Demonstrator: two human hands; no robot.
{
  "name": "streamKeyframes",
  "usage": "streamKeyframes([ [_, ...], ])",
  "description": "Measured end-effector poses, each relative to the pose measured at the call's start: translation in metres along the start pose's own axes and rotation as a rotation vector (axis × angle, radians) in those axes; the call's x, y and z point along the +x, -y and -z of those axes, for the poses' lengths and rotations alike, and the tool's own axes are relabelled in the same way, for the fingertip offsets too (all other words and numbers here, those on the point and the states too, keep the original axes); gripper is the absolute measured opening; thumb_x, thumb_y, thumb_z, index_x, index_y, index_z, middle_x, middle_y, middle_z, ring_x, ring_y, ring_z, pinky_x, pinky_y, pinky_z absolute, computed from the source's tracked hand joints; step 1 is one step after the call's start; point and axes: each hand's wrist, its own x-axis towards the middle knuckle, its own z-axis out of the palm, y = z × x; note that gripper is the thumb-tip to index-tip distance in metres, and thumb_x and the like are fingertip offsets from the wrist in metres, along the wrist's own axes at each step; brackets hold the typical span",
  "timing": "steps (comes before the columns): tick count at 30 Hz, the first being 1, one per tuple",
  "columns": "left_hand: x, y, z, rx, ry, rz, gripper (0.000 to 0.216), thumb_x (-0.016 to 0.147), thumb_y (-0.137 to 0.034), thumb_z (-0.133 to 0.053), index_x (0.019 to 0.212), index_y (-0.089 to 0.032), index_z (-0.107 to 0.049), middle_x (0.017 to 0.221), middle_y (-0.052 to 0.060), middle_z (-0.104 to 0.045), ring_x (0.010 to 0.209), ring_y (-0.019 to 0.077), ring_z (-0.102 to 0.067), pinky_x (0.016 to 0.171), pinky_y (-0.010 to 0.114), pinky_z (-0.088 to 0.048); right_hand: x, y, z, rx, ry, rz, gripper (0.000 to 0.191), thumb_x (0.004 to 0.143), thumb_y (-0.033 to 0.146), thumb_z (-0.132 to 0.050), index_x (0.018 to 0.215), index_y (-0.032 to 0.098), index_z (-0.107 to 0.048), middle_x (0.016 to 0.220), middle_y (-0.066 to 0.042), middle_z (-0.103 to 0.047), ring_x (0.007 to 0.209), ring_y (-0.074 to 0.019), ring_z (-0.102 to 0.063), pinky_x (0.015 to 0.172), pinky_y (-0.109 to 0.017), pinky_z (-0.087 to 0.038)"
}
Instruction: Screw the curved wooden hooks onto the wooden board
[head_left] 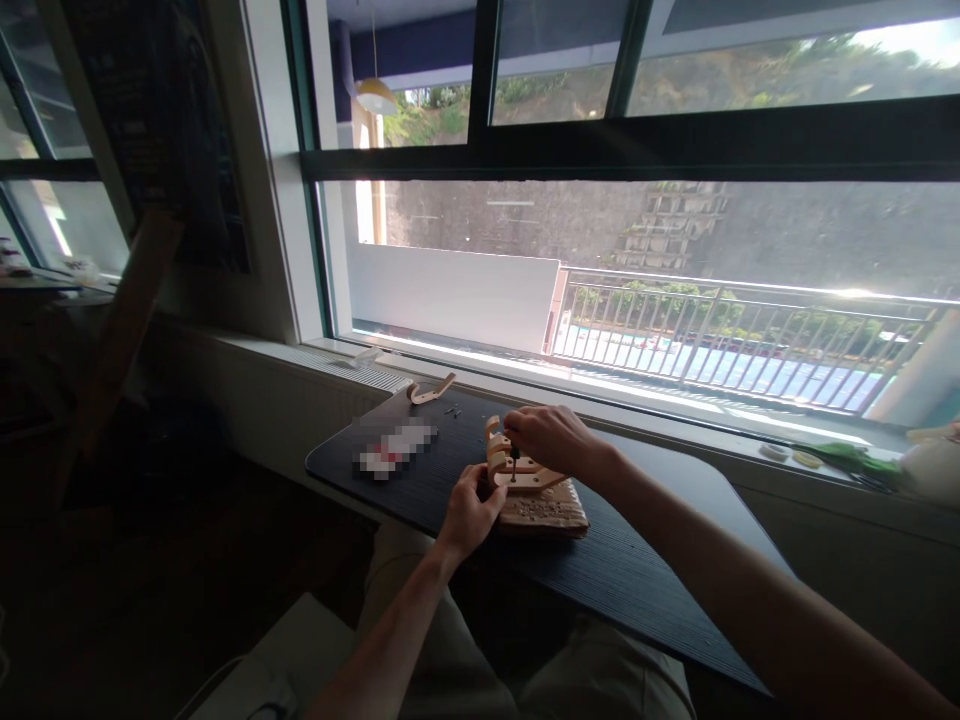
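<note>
My right hand (553, 436) is closed round the handle of a screwdriver (515, 452), held upright with its shaft pointing down. The tip meets a light-coloured curved wooden piece (534, 482), which has several small holes. My left hand (472, 508) grips the curved end of this piece between thumb and fingers. Beneath it lies a brown ridged pad (551, 518), which looks like layered cardboard, strewn with small crumbs or shavings. Most of the screwdriver's handle is hidden by my right fingers.
Another curved wooden piece (430, 392) lies at the far left of the dark table (622, 560), near a few small screws (452, 411). A blurred-out packet (394, 446) is left of my hands. Behind the table run a radiator (352, 368) and a windowsill.
</note>
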Motion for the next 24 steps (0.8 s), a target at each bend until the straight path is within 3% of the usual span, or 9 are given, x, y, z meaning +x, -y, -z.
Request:
streamKeyframes([
  [6, 0.0, -0.001, 0.0, 0.007, -0.002, -0.003, 0.019, 0.075, -0.024, -0.056, 0.093, -0.016, -0.059, 0.088, 0.003, -0.057, 0.08, 0.0145, -0.055, 0.075, 0.027, -0.044, 0.006, 0.008, -0.013, 0.027, -0.092, -0.083, 0.031, 0.092, 0.034, -0.031, 0.091, 0.018, -0.057, 0.086, -0.007, -0.066, 0.077, -0.0177, -0.061, 0.062, -0.025, -0.034],
  [12, 0.0, 0.0, -0.001, 0.019, -0.005, -0.002, 0.02, 0.074, -0.023, -0.056, 0.092, -0.015, -0.059, 0.087, 0.004, -0.056, 0.079, 0.0147, -0.055, 0.075, 0.027, -0.044, 0.013, 0.007, -0.029, 0.096, -0.097, -0.381, 0.031, 0.089, 0.038, -0.033, 0.093, 0.019, -0.058, 0.082, -0.007, -0.068, 0.076, -0.019, -0.062, 0.06, -0.026, -0.034],
  [15, 0.0, 0.0, -0.001, 0.009, -0.002, 0.001, 0.02, 0.075, -0.024, -0.056, 0.092, -0.015, -0.059, 0.088, 0.004, -0.056, 0.08, 0.0149, -0.055, 0.075, 0.027, -0.044, 0.012, 0.004, -0.031, 0.115, -0.107, -0.449, 0.035, 0.089, 0.041, -0.032, 0.094, 0.02, -0.059, 0.084, -0.007, -0.068, 0.076, -0.0189, -0.062, 0.061, -0.026, -0.035],
  [20, 0.0, 0.0, 0.0, -0.006, 0.007, 0.012, 0.022, 0.076, -0.026, -0.055, 0.094, -0.016, -0.059, 0.09, 0.004, -0.057, 0.082, 0.0155, -0.056, 0.077, 0.028, -0.044, 0.007, -0.006, -0.018, 0.127, -0.04, -0.369, 0.038, 0.088, 0.044, -0.034, 0.092, 0.022, -0.065, 0.084, -0.006, -0.068, 0.078, -0.0184, -0.061, 0.061, -0.025, -0.034],
  [24, 0.0, -0.001, -0.001, -0.018, 0.003, 0.006, 0.022, 0.075, -0.025, -0.056, 0.094, -0.016, -0.06, 0.089, 0.004, -0.057, 0.081, 0.0153, -0.056, 0.076, 0.028, -0.044, 0.002, -0.008, -0.008, 0.173, -0.033, -0.244, 0.035, 0.089, 0.036, -0.033, 0.096, 0.025, -0.065, 0.09, -0.003, -0.068, 0.081, -0.0152, -0.06, 0.062, -0.023, -0.033],
])
